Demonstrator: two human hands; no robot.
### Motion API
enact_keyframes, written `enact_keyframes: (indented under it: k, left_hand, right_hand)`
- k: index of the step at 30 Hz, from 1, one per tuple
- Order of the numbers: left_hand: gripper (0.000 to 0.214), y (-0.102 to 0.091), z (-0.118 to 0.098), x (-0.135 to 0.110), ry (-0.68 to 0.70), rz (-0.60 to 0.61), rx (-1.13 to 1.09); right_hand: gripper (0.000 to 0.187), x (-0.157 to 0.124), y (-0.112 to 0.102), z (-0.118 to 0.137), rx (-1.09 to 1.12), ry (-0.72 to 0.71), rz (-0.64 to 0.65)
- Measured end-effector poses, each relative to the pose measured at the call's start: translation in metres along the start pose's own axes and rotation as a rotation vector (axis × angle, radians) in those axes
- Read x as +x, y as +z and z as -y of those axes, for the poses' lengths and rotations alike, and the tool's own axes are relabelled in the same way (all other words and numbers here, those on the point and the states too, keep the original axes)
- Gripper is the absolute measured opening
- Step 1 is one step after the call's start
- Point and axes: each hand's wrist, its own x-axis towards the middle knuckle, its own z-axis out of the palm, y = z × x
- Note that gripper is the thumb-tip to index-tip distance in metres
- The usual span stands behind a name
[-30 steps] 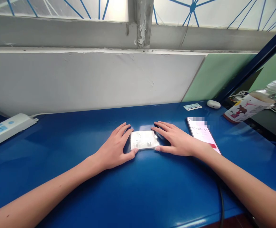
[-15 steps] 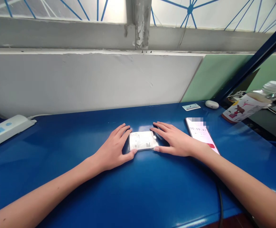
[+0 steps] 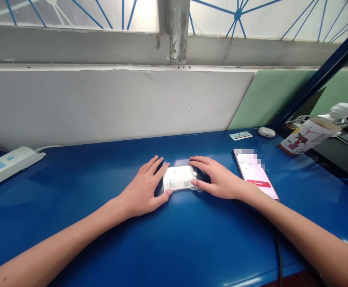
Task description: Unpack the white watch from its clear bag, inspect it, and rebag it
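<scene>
Okay, left hand (image 3: 148,185) open, fingers loosely spread at left end of white packet (image 3: 178,177), thumb by its near edge. Right hand (image 3: 218,177) also open, thumb over packet's right end. Packet lies on blue surface (image 3: 174,239) between both hands, bead chain (image 3: 199,190) beside right thumb. Lit phone (image 3: 251,172) further right, near right wrist.

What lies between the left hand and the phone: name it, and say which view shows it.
The packet and then the right hand lie between the left hand and the phone, in the head view.
</scene>
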Motion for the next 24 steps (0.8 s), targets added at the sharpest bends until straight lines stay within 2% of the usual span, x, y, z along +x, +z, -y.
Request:
enact_keyframes:
  k: [5, 16, 24]
  left_hand:
    - [0.067, -0.001, -0.002, 0.002, -0.007, 0.01, 0.017]
    - [0.066, -0.002, -0.001, 0.002, -0.001, 0.019, 0.008]
    - [0.063, -0.001, -0.001, 0.001, 0.022, 0.01, -0.008]
  right_hand:
    - [0.057, 0.002, 0.008, 0.009, -0.019, -0.025, -0.089]
    - [0.043, 0.002, 0.015, 0.007, -0.146, -0.067, -0.093]
    - [0.051, -0.001, 0.018, 0.005, -0.131, -0.024, -0.041]
